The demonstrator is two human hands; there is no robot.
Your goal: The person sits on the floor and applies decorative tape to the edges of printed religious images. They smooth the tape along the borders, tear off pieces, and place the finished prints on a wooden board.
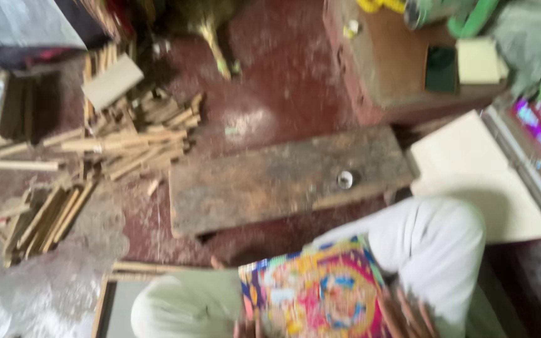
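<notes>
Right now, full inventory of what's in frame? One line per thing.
Colourful picture: one, pink, yellow and blue print, bottom centre, across the person's lap.
Wooden plank: one, dark and worn, centre, lying on the red floor.
Small round cap: one, whitish, on the plank's right part.
Wood strips: a loose pile, too many to count, pale brown, left.
Pale board: one, cream, right.
Wooden box: one, brown, top right, with blurred green and yellow items on it.
Knees: two, in white cloth, bottom.
Right hand: fingers on the picture's right edge.
Left hand: barely in view at the picture's lower left edge.
</notes>
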